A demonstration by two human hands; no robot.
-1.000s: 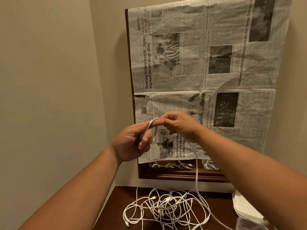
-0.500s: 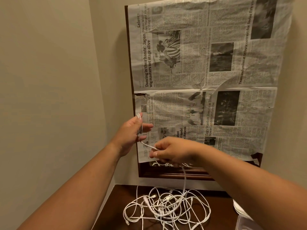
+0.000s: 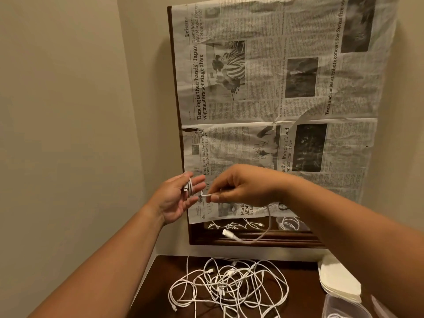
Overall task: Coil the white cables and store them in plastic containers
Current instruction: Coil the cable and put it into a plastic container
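I see a corner of beige walls (image 3: 68, 111). On the far wall, newspaper (image 3: 286, 99) covers a dark wooden frame (image 3: 252, 241) above a dark wooden table (image 3: 156, 294). The light is warm.

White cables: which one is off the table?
The cable looped on the left hand, pinched by the right hand; other cables lie tangled on the table.

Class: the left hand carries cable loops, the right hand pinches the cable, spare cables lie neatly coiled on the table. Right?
No: head view shows the spare cables tangled on the table, not coiled. The left hand carries loops; right hand pinches the cable.
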